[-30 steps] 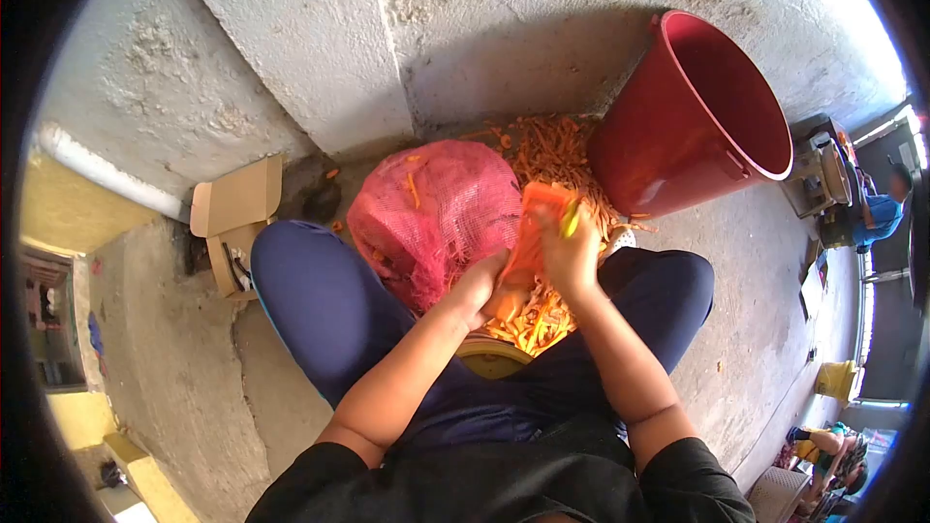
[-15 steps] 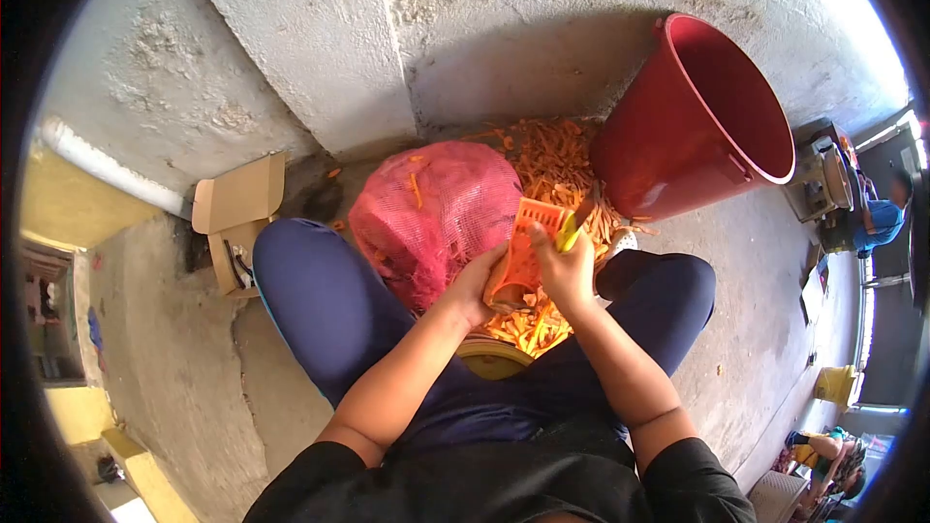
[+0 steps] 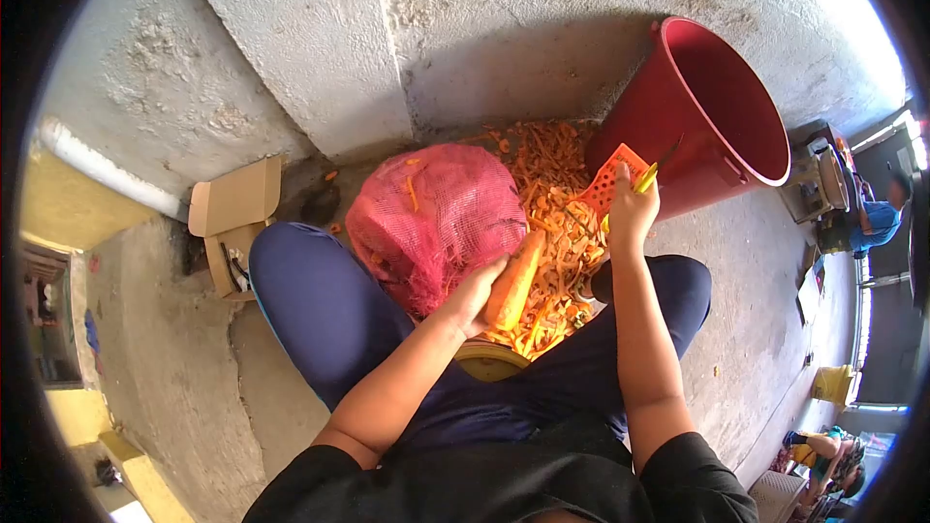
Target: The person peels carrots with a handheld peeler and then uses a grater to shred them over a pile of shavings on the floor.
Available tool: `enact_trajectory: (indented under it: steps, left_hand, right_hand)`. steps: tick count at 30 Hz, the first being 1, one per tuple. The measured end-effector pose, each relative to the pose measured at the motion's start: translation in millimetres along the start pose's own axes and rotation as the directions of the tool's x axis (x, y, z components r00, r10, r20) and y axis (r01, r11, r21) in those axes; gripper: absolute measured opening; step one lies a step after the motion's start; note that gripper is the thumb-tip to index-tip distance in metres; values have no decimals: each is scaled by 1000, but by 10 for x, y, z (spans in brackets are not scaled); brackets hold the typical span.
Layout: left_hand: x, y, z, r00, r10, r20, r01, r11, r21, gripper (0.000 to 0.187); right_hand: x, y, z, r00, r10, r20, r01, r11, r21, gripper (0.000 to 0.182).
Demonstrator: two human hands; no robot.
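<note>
My left hand (image 3: pixel 477 302) is wrapped around the lower part of a peeled-looking orange carrot (image 3: pixel 516 283), which tilts up to the right. Off to the right and higher, my right hand (image 3: pixel 634 214) grips an orange grater-like plastic piece (image 3: pixel 613 177) with rows of holes and a yellow part (image 3: pixel 646 177) sticking out by the fingers. Below and between both hands lies a heap of orange peelings (image 3: pixel 560 261). Close by my left hand stands a full pink mesh sack (image 3: pixel 436 208). A yellowish rim (image 3: pixel 491 365) shows between my legs under the peelings.
A large red bucket (image 3: pixel 668 126) leans at the upper right, near the wall (image 3: pixel 504 48). An open cardboard box (image 3: pixel 237 203) sits left of my knee. Two other people (image 3: pixel 880 223) are at the far right, near a yellow container (image 3: pixel 833 384).
My right hand has moved up and right with the orange holed piece, away from the carrot. The carrot, mostly covered before, now shows in my left hand.
</note>
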State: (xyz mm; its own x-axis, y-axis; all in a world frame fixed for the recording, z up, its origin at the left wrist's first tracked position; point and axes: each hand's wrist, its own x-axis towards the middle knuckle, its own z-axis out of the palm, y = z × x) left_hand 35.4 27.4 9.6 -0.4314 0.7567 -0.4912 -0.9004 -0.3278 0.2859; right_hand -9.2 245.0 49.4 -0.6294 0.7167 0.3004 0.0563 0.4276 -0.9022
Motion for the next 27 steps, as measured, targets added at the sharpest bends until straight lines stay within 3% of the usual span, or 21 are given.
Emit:
enact_trajectory:
  steps: [3, 4, 7, 10, 13, 14, 17, 19, 22, 24, 27]
  left_hand:
    - [14, 95, 124, 994, 33, -101, -44, 993, -109, 36]
    - [61, 94, 3, 1000, 29, 3, -29, 993, -112, 36]
    - [129, 79, -39, 997, 46, -55, -54, 987, -150, 35]
    - [151, 52, -37, 999, 44, 23, -39, 980, -195, 37]
    - [90, 67, 94, 998, 5, -62, -19, 971, -237, 36]
    - [92, 59, 83, 999, 4, -40, -14, 969, -245, 36]
    - [115, 42, -18, 998, 10, 65, 7, 969, -247, 37]
    - [128, 42, -79, 982, 23, 190, 20, 975, -223, 37]
    - [153, 47, -11, 1000, 18, -16, -22, 967, -254, 36]
    - [125, 46, 45, 998, 39, -46, -48, 971, -234, 36]
    - [116, 45, 120, 992, 49, -113, -72, 975, -209, 38]
  right_hand:
    - [-345, -77, 5, 981, -30, 190, 0, 988, 154, 16]
    - [-515, -169, 13, 960, 10, 280, -57, 986, 159, 15]
    - [-845, -590, -1, 853, 96, 513, -267, 925, 270, 13]
    - [-936, -448, 64, 841, 30, 540, -184, 955, 232, 13]
    - [-946, -441, 51, 857, -15, 515, -103, 974, 201, 12]
    - [-953, -431, 46, 863, -28, 505, -84, 977, 197, 12]
    - [-986, -527, -17, 861, 70, 504, -221, 943, 247, 12]
    - [-962, -467, 1, 868, 27, 496, -170, 954, 246, 13]
    - [-1000, -415, 11, 865, -9, 501, -125, 965, 232, 13]
    - [-1027, -378, 44, 878, -85, 471, -14, 979, 203, 16]
    - [-1003, -374, 61, 879, -73, 471, 19, 993, 119, 15]
